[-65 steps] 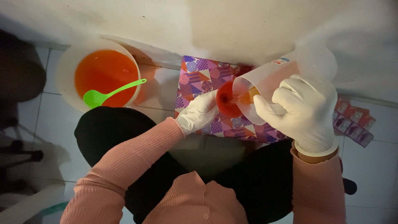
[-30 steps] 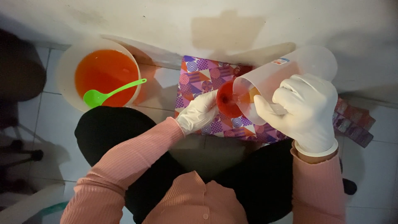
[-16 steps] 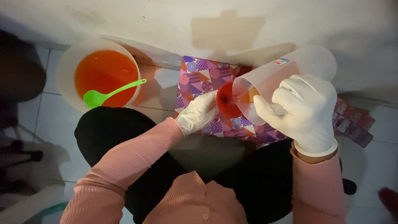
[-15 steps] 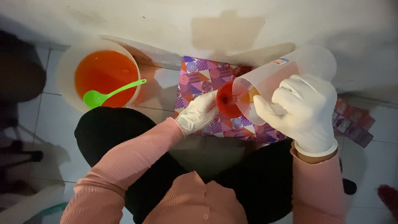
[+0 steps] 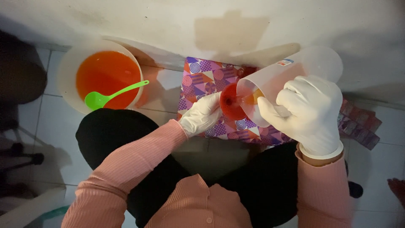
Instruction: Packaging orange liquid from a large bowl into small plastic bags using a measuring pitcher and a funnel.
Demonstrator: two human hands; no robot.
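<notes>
My right hand (image 5: 310, 114), in a white glove, grips a translucent plastic jug (image 5: 287, 78) tilted to the left, its spout over a small round container of red-orange liquid (image 5: 230, 102). A little orange liquid shows at the jug's lip. My left hand (image 5: 202, 116), also gloved, holds that small container from the left side. Both sit over a purple patterned sheet (image 5: 206, 76) on the tiled floor.
A white bowl (image 5: 67, 69) of orange liquid with a green spoon (image 5: 112, 95) in it stands at the left by the wall. A stack of small red packets (image 5: 358, 126) lies at the right. Someone's toes (image 5: 396, 188) show at the right edge.
Barely anything has shifted: both hands keep the jug tilted over the small container. A foot has appeared at the right edge.
</notes>
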